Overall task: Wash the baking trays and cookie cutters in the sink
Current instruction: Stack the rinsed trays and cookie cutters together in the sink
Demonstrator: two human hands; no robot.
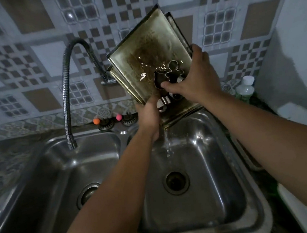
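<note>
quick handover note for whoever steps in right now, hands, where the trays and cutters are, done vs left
Left hand grips the lower edge of the stacked baking trays, tilted over the right sink basin.
Right hand holds their right side, thumb pinning the cookie cutters to the top tray.
Done: water is draining off the bottom corner.
Left: the top tray shows brown residue, so scrub and rinse the trays and cutters.
</note>
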